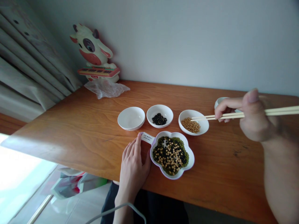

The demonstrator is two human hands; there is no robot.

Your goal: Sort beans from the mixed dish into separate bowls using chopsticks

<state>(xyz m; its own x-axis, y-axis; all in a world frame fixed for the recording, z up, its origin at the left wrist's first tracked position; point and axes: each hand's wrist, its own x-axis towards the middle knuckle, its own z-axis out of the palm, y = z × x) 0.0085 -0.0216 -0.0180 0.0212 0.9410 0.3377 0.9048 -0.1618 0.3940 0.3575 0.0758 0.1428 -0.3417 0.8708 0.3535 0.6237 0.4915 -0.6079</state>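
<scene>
My right hand (251, 113) is closed around a pair of chopsticks (212, 117). Their tips reach into a small white bowl (204, 127) of yellow soybeans (190, 125). Fingers stretched out, my left hand (134, 163) lies on the table, its index fingertip at the labelled handle (147, 137) of a flower-shaped white dish (191, 154). Mixed green, black and yellow beans (171, 155) fill this dish. Left of the soybeans, a white bowl (168, 112) contains black beans (159, 119). Another white bowl (131, 118), with nothing in it, stands beside that one.
A small white cup-like container (219, 101) is partly hidden behind my right hand. At the back left, a cow-shaped toy keyboard (98, 71) stands behind a crumpled clear plastic bag (106, 88). A grey cable (116, 207) crosses my left forearm below the wooden table's (93, 137) front edge.
</scene>
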